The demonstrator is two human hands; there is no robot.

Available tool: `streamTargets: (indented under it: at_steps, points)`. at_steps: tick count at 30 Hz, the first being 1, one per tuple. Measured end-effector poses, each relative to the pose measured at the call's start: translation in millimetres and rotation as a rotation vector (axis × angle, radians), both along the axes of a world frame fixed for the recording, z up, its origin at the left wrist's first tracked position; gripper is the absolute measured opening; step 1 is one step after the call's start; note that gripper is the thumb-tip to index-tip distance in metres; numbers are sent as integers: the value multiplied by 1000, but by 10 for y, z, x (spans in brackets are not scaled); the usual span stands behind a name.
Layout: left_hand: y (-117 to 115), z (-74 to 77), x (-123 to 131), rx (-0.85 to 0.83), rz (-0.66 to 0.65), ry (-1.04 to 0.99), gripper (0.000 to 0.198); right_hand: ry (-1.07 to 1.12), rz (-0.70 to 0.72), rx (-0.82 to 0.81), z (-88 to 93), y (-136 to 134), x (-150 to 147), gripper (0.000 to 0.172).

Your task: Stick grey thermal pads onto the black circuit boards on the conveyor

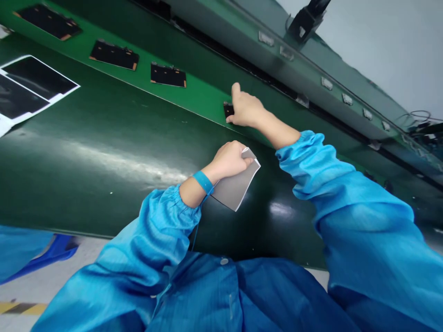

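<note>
My left hand (230,160) is closed on a thin grey sheet (234,186) with white edges, pinched near its upper corner. A blue band circles that wrist. Over the green conveyor belt my right hand (247,107) spans a flat black panel (227,109), thumb at the near edge and fingers toward the far side. Most of this panel is hidden under the hand. Farther left on the belt lie more black panels, one close by (168,75), another beyond it (114,54) and a third (48,20) at the upper left.
The green belt (202,99) runs behind the dark green worktop (138,138). Black sheets with white borders (43,76) lie at the left. A long rail (277,87) stands along the belt's far side. A black device (308,23) is mounted above it.
</note>
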State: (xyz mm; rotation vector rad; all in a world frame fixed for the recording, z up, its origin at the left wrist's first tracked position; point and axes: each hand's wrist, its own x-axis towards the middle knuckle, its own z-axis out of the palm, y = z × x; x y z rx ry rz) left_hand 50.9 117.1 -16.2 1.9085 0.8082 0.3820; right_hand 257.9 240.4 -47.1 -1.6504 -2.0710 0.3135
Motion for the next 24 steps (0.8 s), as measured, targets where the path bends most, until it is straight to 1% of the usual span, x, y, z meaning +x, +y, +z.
streamTargets:
  at_steps: [2, 3, 5, 7, 9, 11, 14, 17, 19, 21, 22, 24]
  points:
    - [-5, 7, -1, -4, -6, 4, 28, 57, 32, -21, 182, 76, 61, 61]
    - [-9, 9, -2, -1, -10, 7, 28, 85, 37, -56, 284, 121, 26, 59]
    - [-17, 12, -8, 13, -13, 14, 30, 153, 19, -168, 459, 226, -182, 48]
    - [-24, 15, -16, 30, -15, 24, 31, 243, -27, -310, 551, 359, -522, 36]
    - [-27, 18, -25, 44, -24, 28, 27, 332, -51, -408, 556, 518, -893, 33]
    - [-26, 22, -30, 64, -39, 34, 21, 386, -38, -437, 502, 696, -1205, 35]
    - [-21, 26, -28, 78, -60, 72, 15, 348, -18, -454, 387, 950, -1486, 34]
    - [-22, 25, -22, 77, -64, 103, 13, 229, -4, -513, 290, 1123, -1565, 24]
    - [-27, 25, -19, 76, -68, 96, 13, 210, 55, -525, 248, 1170, -1545, 23]
    - [-33, 25, -14, 70, -71, 94, 15, 236, 139, -502, 238, 1159, -1508, 27]
    - [-36, 25, -12, 67, -72, 100, 16, 237, 157, -503, 249, 1134, -1492, 29]
    - [-39, 24, -6, 68, -71, 118, 17, 215, 127, -527, 302, 1057, -1482, 30]
